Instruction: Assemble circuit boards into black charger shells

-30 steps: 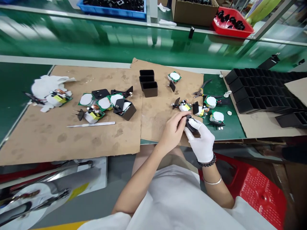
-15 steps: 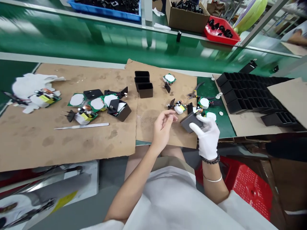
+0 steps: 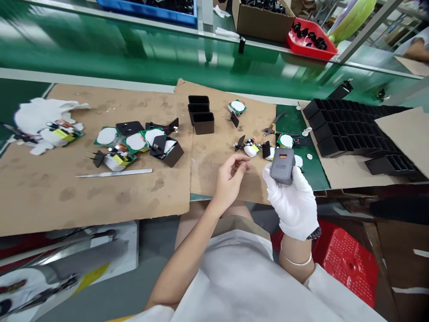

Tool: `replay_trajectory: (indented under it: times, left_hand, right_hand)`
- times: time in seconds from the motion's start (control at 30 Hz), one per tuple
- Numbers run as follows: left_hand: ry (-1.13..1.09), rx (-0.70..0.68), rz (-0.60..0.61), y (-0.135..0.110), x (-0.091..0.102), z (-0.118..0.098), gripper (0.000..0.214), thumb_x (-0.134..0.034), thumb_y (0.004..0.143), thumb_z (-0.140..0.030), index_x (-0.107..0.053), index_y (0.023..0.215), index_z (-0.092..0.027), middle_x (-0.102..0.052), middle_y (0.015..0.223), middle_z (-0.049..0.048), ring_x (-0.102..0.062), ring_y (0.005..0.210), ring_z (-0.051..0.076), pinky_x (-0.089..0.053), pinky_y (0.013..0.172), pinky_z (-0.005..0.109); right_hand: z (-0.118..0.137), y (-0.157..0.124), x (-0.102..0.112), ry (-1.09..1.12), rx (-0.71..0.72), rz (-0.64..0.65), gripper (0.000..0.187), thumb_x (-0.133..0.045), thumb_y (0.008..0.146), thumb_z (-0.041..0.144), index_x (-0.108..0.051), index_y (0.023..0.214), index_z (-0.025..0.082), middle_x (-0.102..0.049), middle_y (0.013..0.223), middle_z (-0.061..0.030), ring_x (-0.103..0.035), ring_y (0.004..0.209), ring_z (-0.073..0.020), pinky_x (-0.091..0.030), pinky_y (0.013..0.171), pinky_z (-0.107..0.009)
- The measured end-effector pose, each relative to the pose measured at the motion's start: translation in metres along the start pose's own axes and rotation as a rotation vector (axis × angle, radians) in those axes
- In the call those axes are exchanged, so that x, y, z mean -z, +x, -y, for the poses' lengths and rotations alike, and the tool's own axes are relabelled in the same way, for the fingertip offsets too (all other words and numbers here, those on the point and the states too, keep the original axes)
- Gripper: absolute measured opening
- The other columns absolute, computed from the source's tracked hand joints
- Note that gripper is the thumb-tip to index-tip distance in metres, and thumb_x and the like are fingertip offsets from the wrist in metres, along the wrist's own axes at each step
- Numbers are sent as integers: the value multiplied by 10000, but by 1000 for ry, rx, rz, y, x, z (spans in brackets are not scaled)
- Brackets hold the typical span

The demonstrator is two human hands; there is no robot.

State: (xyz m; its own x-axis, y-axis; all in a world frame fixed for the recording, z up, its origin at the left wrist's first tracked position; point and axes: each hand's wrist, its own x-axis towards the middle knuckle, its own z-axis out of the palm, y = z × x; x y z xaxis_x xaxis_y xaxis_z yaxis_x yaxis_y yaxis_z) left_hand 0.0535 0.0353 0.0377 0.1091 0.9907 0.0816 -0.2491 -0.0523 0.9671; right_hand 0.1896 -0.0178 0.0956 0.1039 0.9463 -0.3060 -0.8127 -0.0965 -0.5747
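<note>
My right hand point(image 3: 292, 203), in a white glove, grips a dark grey charger point(image 3: 283, 167) between thumb and fingers. The charger's face with an orange USB port points up toward me. My bare left hand point(image 3: 231, 179) hovers over the cardboard, left of the charger and apart from it. Its fingers are loosely curled, with nothing visible in them. Just beyond the hands lie a circuit board assembly point(image 3: 250, 147) with a white part and another green board point(image 3: 286, 141), partly behind the charger. Pliers point(image 3: 273, 126) rest farther back.
Black empty housings point(image 3: 203, 123) stand mid-table; rows of more housings point(image 3: 338, 129) are at right. On the left lie several circuit boards point(image 3: 136, 142), a half-filled housing point(image 3: 171, 154), tweezers point(image 3: 115, 173) and a white glove point(image 3: 43, 118). A red tray point(image 3: 311, 51) sits behind the green belt.
My right hand has turned palm up, tipping the charger so its port face shows, and shifted slightly toward my body. My left hand has barely moved.
</note>
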Motion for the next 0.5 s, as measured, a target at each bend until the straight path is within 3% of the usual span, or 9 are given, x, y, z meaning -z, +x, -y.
replay_trajectory:
  times: [0.17, 0.27, 0.33, 0.4, 0.5]
  left_hand:
    - [-3, 33, 23, -1, 0, 1, 128, -571, 923, -220, -684, 966, -179, -695, 834, 16, -666, 828, 134, -507, 795, 233]
    - [23, 17, 47, -2, 0, 2, 135, -557, 930, -214, -682, 972, -182, -691, 835, 12, -654, 828, 130, -488, 810, 232]
    - [32, 17, 61, -1, -1, 4, 135, -550, 929, -207, -679, 958, -183, -685, 825, 10, -646, 820, 128, -477, 798, 230]
    - [28, 33, 69, 0, -2, 6, 133, -548, 927, -208, -677, 948, -186, -679, 816, 9, -637, 807, 128, -467, 776, 227]
    - [14, 43, 75, 2, -3, 9, 129, -553, 919, -207, -675, 952, -187, -675, 811, 7, -634, 802, 131, -462, 774, 231]
  right_hand:
    - [-4, 2, 5, -129, 35, -20, 197, -755, 848, 287, -705, 1038, 304, -774, 1098, 55, -727, 1051, -138, -625, 993, -366]
    - [10, 22, 6, -322, 152, -22, 232, -789, 808, 317, -670, 1006, 293, -754, 1111, 36, -727, 1022, -155, -670, 859, -343]
    - [30, 57, 2, -511, 295, -13, 307, -833, 750, 321, -626, 966, 258, -731, 1063, 25, -726, 937, -151, -671, 756, -290]
    - [56, 110, -8, -747, 495, 16, 392, -871, 686, 275, -538, 889, 233, -685, 977, 39, -700, 865, -134, -649, 688, -251]
    - [89, 205, -31, -1359, 669, -99, 418, -824, 761, 266, -517, 1036, 196, -625, 1001, 7, -648, 850, -99, -583, 658, -194]
